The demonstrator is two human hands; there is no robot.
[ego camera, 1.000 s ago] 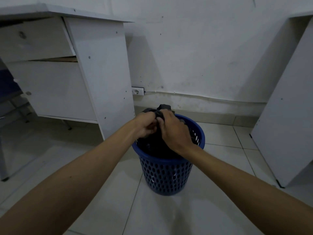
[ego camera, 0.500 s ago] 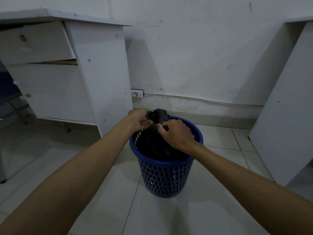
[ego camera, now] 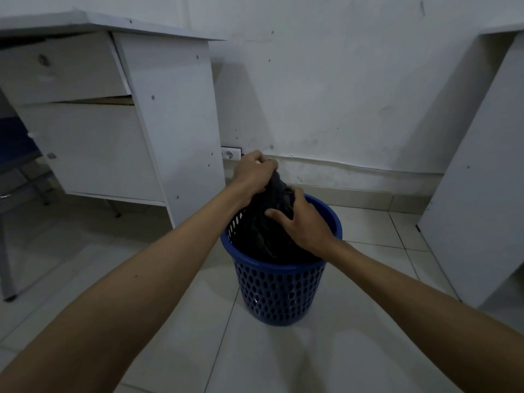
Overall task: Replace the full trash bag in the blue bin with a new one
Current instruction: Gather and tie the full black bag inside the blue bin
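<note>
A blue perforated bin [ego camera: 280, 290] stands on the tiled floor in the middle of the view. A black trash bag [ego camera: 261, 231] fills it, and its gathered neck rises above the rim. My left hand [ego camera: 253, 174] is closed around the top of that neck, above the bin's far left edge. My right hand [ego camera: 302, 222] lies against the bag's upper right side with fingers spread and curled onto the plastic. The lower part of the bag is hidden inside the bin.
A white desk with drawers [ego camera: 113, 109] stands close on the left of the bin. A white panel [ego camera: 476, 177] stands at the right. A wall socket [ego camera: 230, 153] sits low on the wall behind. A blue chair [ego camera: 14, 148] shows at the far left.
My left hand has pulled the bag's neck upward and away, so the bag stands taller above the rim. My right hand has slid down from the knot onto the bag's side.
</note>
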